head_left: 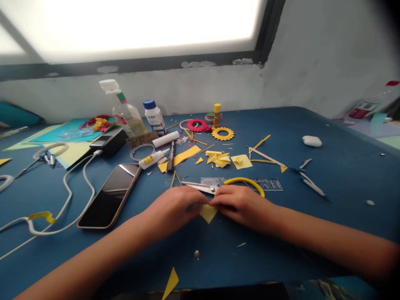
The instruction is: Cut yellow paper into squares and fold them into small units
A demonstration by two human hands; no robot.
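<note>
Both hands [183,204] [240,202] pinch yellow paper [208,213], the white bottle label [155,119] illegible

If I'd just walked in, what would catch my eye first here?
Probably the left hand and right hand, their fingertips meeting at a small yellow paper piece near the middle, with scissors just beyond. Next, a red toothed ring and a yellow toothed ring stand out towards the back of the blue table. Above, a bright window glows.
</note>
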